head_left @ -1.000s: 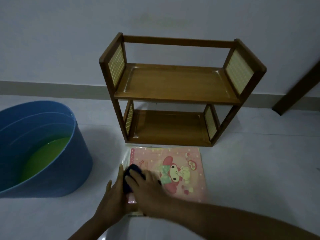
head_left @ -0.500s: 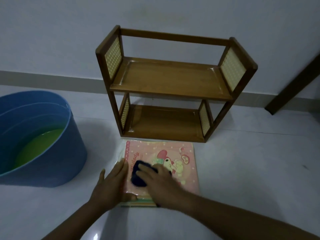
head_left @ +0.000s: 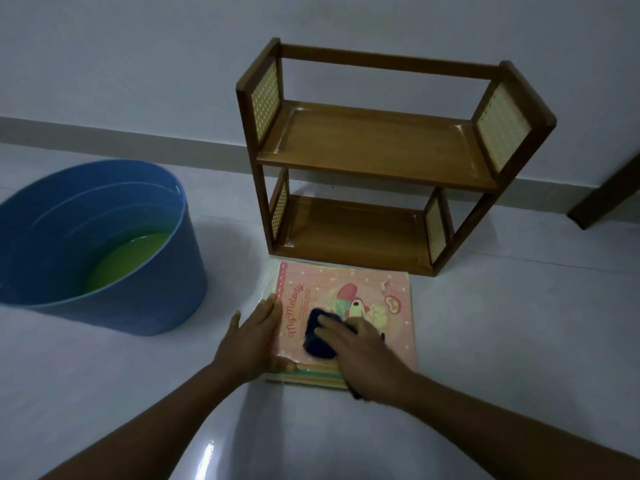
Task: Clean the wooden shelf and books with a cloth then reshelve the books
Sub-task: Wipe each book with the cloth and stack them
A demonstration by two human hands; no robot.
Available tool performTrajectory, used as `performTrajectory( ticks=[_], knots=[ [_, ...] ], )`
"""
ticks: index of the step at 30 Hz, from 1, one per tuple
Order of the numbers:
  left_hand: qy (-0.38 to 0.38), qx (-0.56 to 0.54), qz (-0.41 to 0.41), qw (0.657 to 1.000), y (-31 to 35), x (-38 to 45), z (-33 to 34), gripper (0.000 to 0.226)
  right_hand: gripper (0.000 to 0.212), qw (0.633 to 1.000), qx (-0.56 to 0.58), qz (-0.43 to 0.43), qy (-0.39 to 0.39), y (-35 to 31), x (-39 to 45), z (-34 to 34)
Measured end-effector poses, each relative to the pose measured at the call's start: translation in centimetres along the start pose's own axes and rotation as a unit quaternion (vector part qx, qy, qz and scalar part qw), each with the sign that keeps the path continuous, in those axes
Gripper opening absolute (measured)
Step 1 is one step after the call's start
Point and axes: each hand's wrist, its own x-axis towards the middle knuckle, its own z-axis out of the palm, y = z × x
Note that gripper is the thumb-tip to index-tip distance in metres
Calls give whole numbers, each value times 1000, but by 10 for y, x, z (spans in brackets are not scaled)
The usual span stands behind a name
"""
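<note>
A small two-tier wooden shelf [head_left: 377,152] stands empty on the floor against the wall. Right in front of it lies a flat stack of books, the top one pink with a cartoon cover [head_left: 381,306]. My right hand [head_left: 360,355] presses a dark blue cloth [head_left: 317,337] onto that cover. My left hand [head_left: 249,337] lies flat with fingers spread on the stack's left edge, holding it steady. Green and yellow book edges show under the pink one at the near side.
A blue plastic tub [head_left: 104,299] with greenish liquid [head_left: 131,261] sits on the floor to the left of the shelf. A dark wooden door frame [head_left: 609,192] leans in at the far right. The floor is pale glossy tile.
My right hand has slid the cloth rightward across the pink cover, from its left edge toward the middle. The camera view has shifted, so the shelf appears further right.
</note>
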Motion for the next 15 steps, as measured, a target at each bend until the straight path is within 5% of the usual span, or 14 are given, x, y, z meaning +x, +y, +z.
performTrajectory(
  ticks=[4, 6, 10, 12, 15],
  knots=[
    [-8, -1, -6, 1000, 2, -1, -2, 118, 53, 968, 55, 241, 49, 52, -5, -33],
    [-12, 1, -9, 1000, 3, -1, -3, 116, 52, 953, 66, 291, 50, 49, -11, -40],
    [-10, 13, -4, 1000, 7, -1, -4, 114, 57, 978, 129, 165, -10, -8, -32, -16],
    [-18, 26, -4, 999, 8, -2, -5, 116, 69, 995, 54, 75, -48, -12, -41, -14],
    [-31, 45, -2, 999, 7, -1, -7, 119, 50, 981, 66, 184, -1, 19, -46, -34]
  ],
)
